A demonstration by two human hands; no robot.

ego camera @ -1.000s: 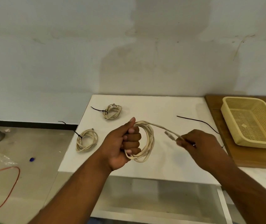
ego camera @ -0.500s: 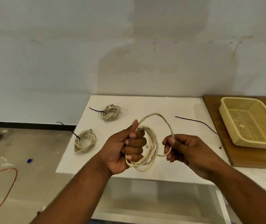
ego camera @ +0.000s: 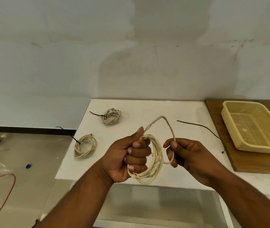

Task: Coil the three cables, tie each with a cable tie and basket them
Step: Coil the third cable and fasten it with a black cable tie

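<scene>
Stained pale wall (ego camera: 65,55), black skirting (ego camera: 24,130), beige floor (ego camera: 32,186) with an orange cord (ego camera: 14,181), white table (ego camera: 147,109), wooden board (ego camera: 246,163).

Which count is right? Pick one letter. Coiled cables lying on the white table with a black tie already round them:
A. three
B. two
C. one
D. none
B: the far coil and the near coil each lie on the white table with a black tie round them, while the third cable, untied, is gripped by the left hand and the right hand.
</scene>
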